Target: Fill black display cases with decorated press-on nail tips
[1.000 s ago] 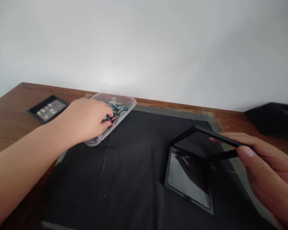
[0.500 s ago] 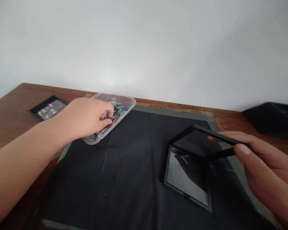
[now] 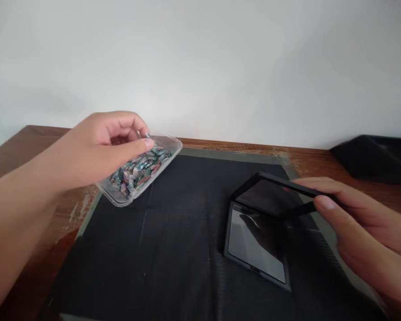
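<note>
Above a clear plastic tub [image 3: 118, 201], my left hand [image 3: 110, 142] is closed in a pinch. A small shiny piece [image 3: 147, 135] shows between its fingertip and thumb. Many glossy blue-green and pinkish pieces [image 3: 142, 167] lie in the tub, partly covered by the hand. My right hand [image 3: 357, 223] grips the raised half of a black hinged display case [image 3: 255, 263], thumb on the near edge and fingers behind. That case stands open on the black mat, and its lower half has a glossy clear pane reflecting light.
A black mat [image 3: 173, 254] with greyish edges covers much of the wooden table [image 3: 15, 145]. A black bundle [image 3: 374, 158] lies at the far right. Behind the table rises a white wall [image 3: 200, 67].
My left hand has lifted out of the tub and moved up and left, now with a piece in its pinch. The small black case at the left is hidden now. My right hand keeps its hold.
</note>
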Available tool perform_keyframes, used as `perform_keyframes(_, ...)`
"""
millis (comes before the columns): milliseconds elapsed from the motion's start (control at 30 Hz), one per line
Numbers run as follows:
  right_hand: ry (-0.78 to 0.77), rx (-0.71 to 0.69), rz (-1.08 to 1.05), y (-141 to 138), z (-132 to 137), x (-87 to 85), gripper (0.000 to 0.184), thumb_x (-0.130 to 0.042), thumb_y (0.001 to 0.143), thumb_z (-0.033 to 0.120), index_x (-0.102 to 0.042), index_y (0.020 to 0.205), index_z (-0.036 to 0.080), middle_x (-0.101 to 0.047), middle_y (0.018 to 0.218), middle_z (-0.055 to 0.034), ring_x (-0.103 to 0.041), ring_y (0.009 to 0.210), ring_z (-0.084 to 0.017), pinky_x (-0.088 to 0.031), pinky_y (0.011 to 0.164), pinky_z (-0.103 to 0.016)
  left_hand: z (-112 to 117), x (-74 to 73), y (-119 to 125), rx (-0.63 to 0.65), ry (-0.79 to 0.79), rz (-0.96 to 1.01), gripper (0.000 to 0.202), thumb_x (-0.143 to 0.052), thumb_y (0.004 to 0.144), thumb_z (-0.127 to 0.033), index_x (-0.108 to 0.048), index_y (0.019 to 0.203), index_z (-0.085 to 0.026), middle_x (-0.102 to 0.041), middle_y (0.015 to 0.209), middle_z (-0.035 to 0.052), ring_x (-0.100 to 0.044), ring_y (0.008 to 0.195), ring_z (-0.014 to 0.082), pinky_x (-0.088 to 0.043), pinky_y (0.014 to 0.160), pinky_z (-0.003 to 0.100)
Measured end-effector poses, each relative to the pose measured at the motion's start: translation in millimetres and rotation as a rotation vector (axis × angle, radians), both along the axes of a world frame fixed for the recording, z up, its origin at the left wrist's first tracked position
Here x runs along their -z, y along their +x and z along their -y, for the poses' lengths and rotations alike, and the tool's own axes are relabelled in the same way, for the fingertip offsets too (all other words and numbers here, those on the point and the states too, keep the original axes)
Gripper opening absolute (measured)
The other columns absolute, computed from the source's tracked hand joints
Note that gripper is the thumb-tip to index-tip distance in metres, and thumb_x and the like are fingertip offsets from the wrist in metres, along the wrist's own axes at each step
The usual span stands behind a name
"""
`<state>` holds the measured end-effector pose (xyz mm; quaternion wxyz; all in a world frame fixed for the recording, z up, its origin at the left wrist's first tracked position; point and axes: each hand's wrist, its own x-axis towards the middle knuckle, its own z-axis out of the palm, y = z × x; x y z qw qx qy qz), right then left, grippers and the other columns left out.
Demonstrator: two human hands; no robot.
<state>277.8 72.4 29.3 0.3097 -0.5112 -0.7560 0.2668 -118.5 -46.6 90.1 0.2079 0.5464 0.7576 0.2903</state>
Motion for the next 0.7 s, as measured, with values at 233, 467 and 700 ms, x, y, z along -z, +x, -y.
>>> perform_keyframes(233,0.318,-0.127,-0.123,-0.2,-1.6,1.8,0.028,-0.072,0.100,0.044,-0.078,0.123,0.030,-0.080,0.125,-0.0060,-0.076,0.121,-0.026,-0.057,0.112,-0.042,16.1,-0.8,57.6,-0.234,0.389,0.318,0.027,-0.084,0.091,-0.052,-0.076,0.101,-0.028,-0.073,0.083,-0.0025,-0.064,0.067,0.0127,-0.045,0.052,0.024)
perform_keyframes(467,0.756,-0.305,-0.084,-1.8,14.4,-10.8,0.032,-0.078,0.094,0.021,-0.074,0.125,0.028,-0.080,0.124,-0.0088,-0.073,0.127,-0.031,-0.051,0.117,-0.052,39.0,22.5,109.9,0.059,0.321,0.407,0.011,-0.080,0.095,-0.050,-0.084,0.094,-0.040,-0.078,0.087,-0.0047,-0.065,0.072,0.0146,-0.056,0.064,0.027)
perform_keyframes(700,0.948,-0.636,0.005,-16.5,42.3,-6.2,0.039,-0.081,0.097,0.052,-0.075,0.129,0.030,-0.083,0.121,-0.0046,-0.073,0.130,-0.030,-0.054,0.117,-0.050,44.0,58.6,145.9,0.169,0.161,0.564,0.027,-0.082,0.094,-0.055,-0.083,0.091,-0.029,-0.076,0.081,0.0008,-0.067,0.071,0.0160,-0.058,0.064,0.024)
